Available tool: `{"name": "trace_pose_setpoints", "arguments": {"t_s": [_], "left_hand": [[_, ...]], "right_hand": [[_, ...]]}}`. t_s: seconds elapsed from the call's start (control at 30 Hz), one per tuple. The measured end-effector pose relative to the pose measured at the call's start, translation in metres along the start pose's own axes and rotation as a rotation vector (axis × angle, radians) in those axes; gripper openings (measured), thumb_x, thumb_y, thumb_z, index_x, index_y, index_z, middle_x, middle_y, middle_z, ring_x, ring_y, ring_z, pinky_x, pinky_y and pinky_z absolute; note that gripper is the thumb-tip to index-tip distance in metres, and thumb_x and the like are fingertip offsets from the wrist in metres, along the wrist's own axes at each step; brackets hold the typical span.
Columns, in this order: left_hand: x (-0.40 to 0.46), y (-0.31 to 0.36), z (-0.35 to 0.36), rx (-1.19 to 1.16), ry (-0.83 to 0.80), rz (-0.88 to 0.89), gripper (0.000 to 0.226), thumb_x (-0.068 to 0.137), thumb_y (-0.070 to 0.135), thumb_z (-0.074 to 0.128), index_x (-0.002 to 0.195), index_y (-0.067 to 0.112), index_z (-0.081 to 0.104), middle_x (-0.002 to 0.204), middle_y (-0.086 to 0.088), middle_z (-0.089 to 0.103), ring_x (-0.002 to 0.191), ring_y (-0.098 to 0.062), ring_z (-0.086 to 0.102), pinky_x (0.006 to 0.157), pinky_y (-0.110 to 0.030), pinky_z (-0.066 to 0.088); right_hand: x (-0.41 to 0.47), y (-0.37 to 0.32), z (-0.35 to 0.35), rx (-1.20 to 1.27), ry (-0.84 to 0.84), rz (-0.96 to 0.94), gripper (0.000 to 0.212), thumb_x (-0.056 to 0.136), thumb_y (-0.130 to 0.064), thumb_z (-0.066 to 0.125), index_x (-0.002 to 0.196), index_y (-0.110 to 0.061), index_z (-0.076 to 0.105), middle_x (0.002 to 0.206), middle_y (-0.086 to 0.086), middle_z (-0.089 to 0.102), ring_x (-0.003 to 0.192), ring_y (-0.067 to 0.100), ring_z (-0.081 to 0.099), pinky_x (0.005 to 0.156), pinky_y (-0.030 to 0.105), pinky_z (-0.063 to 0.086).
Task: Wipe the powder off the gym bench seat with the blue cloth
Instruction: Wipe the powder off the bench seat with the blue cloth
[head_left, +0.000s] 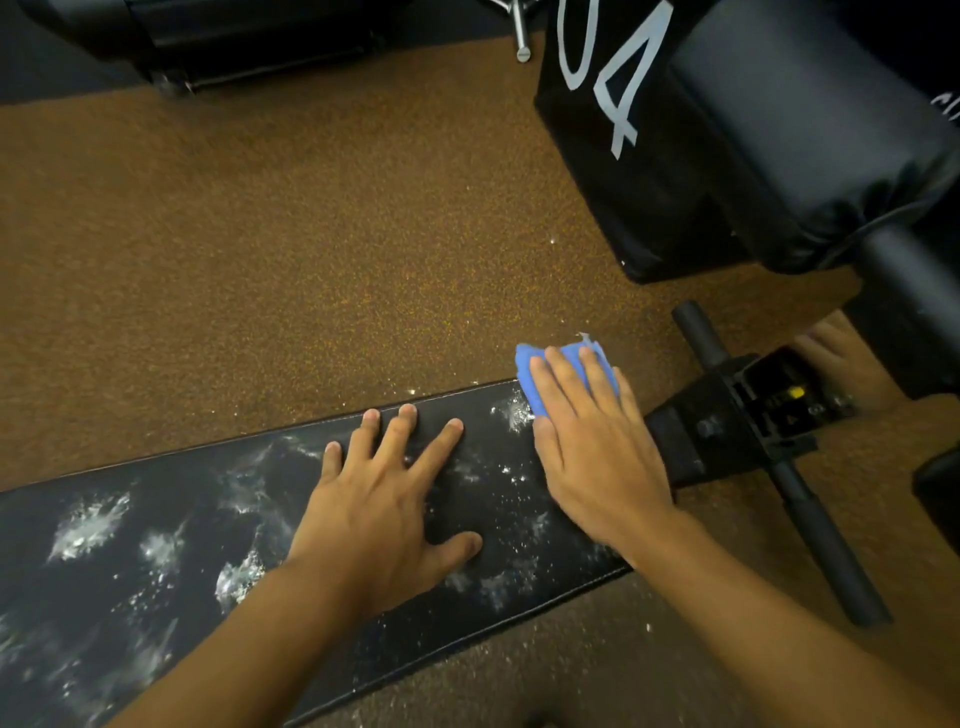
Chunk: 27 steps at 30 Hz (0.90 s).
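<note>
One long black padded gym bench seat (171, 530) dotted with white powder patches (88, 525). Two bare hands: left hand (387, 514) flat, fingers spread wide; right hand (597, 447) pressing one folded blue cloth (532, 376) at far right corner. Black pad (613, 171) behind, marked "04".

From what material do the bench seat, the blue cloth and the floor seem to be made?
Bench seat: probably black vinyl or leather-like upholstery, slightly glossy, with a stitched seam along its edge.
Blue cloth: soft woven or microfibre fabric, matte; it folds under the right hand.
Floor: likely rubber gym flooring, matte brown with fine yellow speckles.
</note>
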<state>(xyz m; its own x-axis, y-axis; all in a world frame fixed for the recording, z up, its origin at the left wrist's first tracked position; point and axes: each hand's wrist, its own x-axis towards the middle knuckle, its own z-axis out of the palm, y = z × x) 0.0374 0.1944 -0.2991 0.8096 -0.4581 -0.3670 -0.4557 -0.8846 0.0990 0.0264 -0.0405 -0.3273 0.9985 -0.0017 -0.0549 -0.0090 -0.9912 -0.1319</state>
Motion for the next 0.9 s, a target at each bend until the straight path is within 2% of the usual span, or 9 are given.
{"name": "trace_pose_setpoints", "arguments": {"t_s": [0.1,0.17,0.27,0.37,0.5,0.67,0.77,0.9], "left_hand": [[0.000,0.001,-0.003,-0.006,-0.020,-0.011,0.108,0.073,0.093,0.030,0.156,0.045,-0.019,0.171,-0.003,-0.005,0.157,-0.035,-0.003,0.123,-0.058,0.018],[0.000,0.002,-0.004,-0.012,-0.027,-0.012,0.108,0.073,0.092,0.032,0.156,0.045,-0.019,0.171,-0.003,-0.006,0.157,-0.035,-0.004,0.123,-0.059,0.016],[0.000,0.001,0.000,-0.010,-0.013,-0.005,0.108,0.071,0.093,0.028,0.157,0.045,-0.017,0.171,-0.003,-0.004,0.157,-0.036,-0.003,0.123,-0.060,0.017],[0.000,0.000,0.003,-0.005,-0.005,0.003,0.108,0.070,0.093,0.026,0.157,0.044,-0.015,0.171,-0.004,-0.001,0.156,-0.037,0.000,0.123,-0.060,0.019],[-0.001,0.001,-0.002,-0.017,-0.023,-0.008,0.107,0.074,0.091,0.033,0.157,0.044,-0.017,0.171,-0.003,-0.005,0.157,-0.037,-0.004,0.123,-0.061,0.017],[0.000,0.000,0.000,-0.015,-0.018,-0.004,0.107,0.074,0.092,0.030,0.157,0.044,-0.019,0.172,-0.005,-0.006,0.157,-0.037,-0.005,0.123,-0.061,0.015],[0.001,0.000,0.003,-0.004,-0.008,-0.004,0.107,0.071,0.092,0.028,0.157,0.044,-0.017,0.171,-0.004,-0.004,0.157,-0.037,-0.003,0.123,-0.061,0.016],[0.001,0.002,-0.002,-0.009,-0.023,-0.015,0.108,0.074,0.091,0.033,0.157,0.044,-0.016,0.171,-0.004,-0.004,0.157,-0.037,-0.003,0.123,-0.060,0.017]], "right_hand": [[-0.040,0.019,-0.004,-0.015,-0.071,-0.099,0.060,0.102,-0.041,0.024,0.159,-0.026,0.014,0.167,-0.005,0.014,0.155,0.019,0.002,0.122,0.054,0.020],[-0.032,0.026,-0.009,-0.043,-0.084,-0.049,0.063,0.099,-0.044,0.025,0.159,-0.029,0.012,0.168,-0.003,0.011,0.155,0.022,0.001,0.122,0.057,0.016],[0.012,0.007,-0.008,-0.045,-0.060,0.063,0.065,0.098,-0.043,0.027,0.158,-0.025,0.013,0.167,0.005,0.013,0.154,0.032,0.004,0.122,0.058,0.011],[0.015,-0.002,-0.003,-0.030,-0.016,0.045,0.061,0.100,-0.039,0.028,0.157,-0.019,0.022,0.164,0.003,0.025,0.153,0.030,0.011,0.122,0.055,0.015],[-0.034,0.020,-0.005,-0.023,-0.065,-0.075,0.059,0.102,-0.038,0.021,0.158,-0.020,0.018,0.167,0.000,0.016,0.155,0.022,0.003,0.122,0.052,0.022],[0.014,0.002,-0.007,0.052,-0.016,0.166,0.059,0.101,-0.036,0.022,0.158,-0.019,0.017,0.167,0.002,0.016,0.154,0.029,0.008,0.123,0.055,0.017],[0.016,-0.013,0.001,0.007,0.010,0.041,0.059,0.100,-0.035,0.024,0.156,-0.016,0.022,0.164,0.002,0.025,0.153,0.026,0.012,0.123,0.053,0.018],[-0.029,0.020,-0.006,-0.020,-0.063,-0.115,0.060,0.100,-0.035,0.024,0.157,-0.016,0.024,0.166,0.001,0.021,0.155,0.021,0.005,0.122,0.051,0.022]]}}
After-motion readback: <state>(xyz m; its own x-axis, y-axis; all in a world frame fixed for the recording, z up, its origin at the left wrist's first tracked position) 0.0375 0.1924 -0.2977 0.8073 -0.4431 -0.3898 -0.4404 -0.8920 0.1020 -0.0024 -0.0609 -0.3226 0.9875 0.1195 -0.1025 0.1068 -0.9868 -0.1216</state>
